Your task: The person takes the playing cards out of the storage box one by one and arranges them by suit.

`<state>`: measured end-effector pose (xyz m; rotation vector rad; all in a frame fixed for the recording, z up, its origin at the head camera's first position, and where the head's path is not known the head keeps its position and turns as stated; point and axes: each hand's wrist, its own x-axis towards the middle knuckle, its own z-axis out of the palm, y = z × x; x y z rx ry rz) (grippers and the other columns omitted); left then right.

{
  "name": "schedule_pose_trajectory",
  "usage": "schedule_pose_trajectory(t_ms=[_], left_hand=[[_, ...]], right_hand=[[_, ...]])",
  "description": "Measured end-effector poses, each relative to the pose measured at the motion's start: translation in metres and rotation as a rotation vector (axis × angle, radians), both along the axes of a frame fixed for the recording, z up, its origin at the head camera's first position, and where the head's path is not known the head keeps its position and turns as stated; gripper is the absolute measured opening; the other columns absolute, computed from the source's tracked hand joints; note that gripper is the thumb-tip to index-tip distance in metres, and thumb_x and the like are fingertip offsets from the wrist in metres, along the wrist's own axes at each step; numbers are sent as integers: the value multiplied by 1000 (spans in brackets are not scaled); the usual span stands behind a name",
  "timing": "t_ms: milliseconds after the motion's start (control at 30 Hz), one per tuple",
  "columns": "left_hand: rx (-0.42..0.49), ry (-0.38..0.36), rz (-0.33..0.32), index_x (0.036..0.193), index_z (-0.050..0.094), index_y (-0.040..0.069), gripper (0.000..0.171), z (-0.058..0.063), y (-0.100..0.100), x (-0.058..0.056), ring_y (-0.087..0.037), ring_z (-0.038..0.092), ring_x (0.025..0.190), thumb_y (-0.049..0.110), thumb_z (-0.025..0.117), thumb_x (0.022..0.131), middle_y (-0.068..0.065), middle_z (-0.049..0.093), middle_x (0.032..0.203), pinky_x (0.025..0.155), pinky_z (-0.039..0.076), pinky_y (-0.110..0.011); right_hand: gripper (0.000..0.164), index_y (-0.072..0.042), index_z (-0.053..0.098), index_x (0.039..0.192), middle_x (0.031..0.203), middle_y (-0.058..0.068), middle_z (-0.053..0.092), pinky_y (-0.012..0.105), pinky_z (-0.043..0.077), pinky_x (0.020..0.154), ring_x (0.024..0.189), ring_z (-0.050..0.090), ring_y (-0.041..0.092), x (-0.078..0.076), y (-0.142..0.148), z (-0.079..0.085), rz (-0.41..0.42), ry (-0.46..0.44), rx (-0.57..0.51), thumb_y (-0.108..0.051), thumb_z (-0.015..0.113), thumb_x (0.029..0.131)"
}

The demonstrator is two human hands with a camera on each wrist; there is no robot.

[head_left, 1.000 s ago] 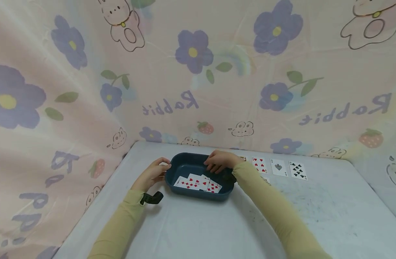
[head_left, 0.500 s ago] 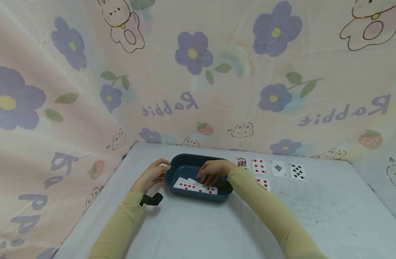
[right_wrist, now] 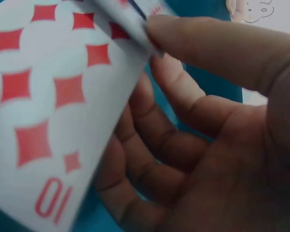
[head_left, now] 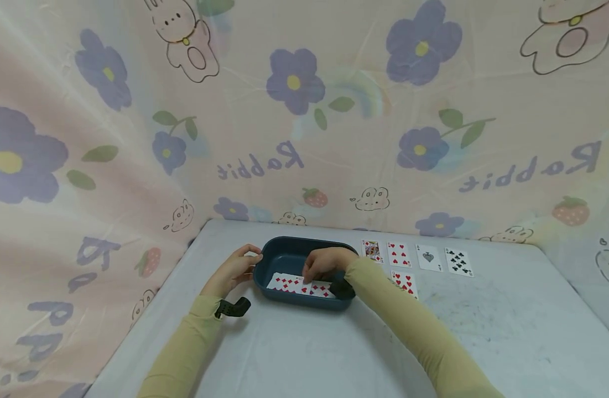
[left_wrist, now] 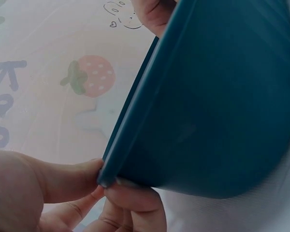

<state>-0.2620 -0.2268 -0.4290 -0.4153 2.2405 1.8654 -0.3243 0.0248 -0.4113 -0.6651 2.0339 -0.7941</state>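
Note:
My left hand (head_left: 232, 272) pinches the left end rim of a dark blue plastic basin (head_left: 306, 239). In the left wrist view the thumb lies on one side of the rim (left_wrist: 135, 104), curled fingers on the other. My right hand (head_left: 326, 261) reaches inside the basin over several face-up playing cards (head_left: 286, 283). The right wrist view shows thumb and index finger pinching a tilted playing card (right_wrist: 130, 24), blurred and nearly edge-on, with red marks. Below it lies a ten of diamonds (right_wrist: 53, 96). The other right fingers curl loosely beside that card.
Right of the basin, a row of face-up cards lies on the white table: a face card (head_left: 372, 251), a six of hearts (head_left: 399, 254), an ace of spades (head_left: 428, 257) and a clubs card (head_left: 458, 262). A hearts card (head_left: 405, 283) lies nearer, partly behind the right sleeve.
The right hand has moved left and down into the basin, and now pinches a card there. The cards inside have shifted. The left hand keeps its hold on the rim.

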Motion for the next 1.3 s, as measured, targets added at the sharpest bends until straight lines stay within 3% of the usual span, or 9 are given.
schedule_pose_trajectory(t_ms=[133,300,500,733,833,1100,1300], left_hand=[[-6,-2,1,118,54,9,21,0,1,1,-21,52,79,16,56,98,-9,55,97,67,45,-30],[5,-4,7,117,54,10,21,0,1,0,-21,52,78,15,56,97,-9,55,97,67,45,-29],[-4,1,9,117,54,10,20,-2,1,1,-21,51,78,16,55,98,-9,54,98,67,45,-29],[-5,3,11,118,54,11,21,-3,1,-1,-21,52,79,18,55,98,-10,54,100,67,45,-29],[-5,-2,11,118,54,11,21,-2,1,-2,-21,53,79,18,56,98,-10,54,101,67,45,-30],[1,6,18,117,54,10,20,-1,2,-1,-20,52,76,15,55,98,-9,54,98,66,45,-29],[3,12,14,117,53,9,21,-2,2,-2,-20,53,76,16,56,98,-9,53,97,65,45,-29]], right_hand=[[9,-6,64,82,77,2,59,28,46,64,67,52,14,1,3,-1,-5,4,-7,-11,67,88],[5,-5,67,89,82,3,62,29,48,65,69,55,14,-1,12,0,-90,63,-41,-10,67,89],[4,-4,65,91,86,4,62,31,52,68,73,59,15,-2,23,-1,-229,206,-82,-8,65,89],[4,-1,63,87,83,7,59,32,54,63,72,59,19,9,33,13,-241,367,-80,-3,61,90],[4,1,62,89,86,9,60,33,55,63,75,62,20,10,40,21,-270,363,-114,-2,60,90],[11,4,54,102,94,15,56,37,55,70,75,63,23,7,76,38,-370,200,-292,-2,56,94],[20,6,53,111,97,16,54,41,53,77,83,61,25,17,116,42,-385,213,-358,-4,55,94]])
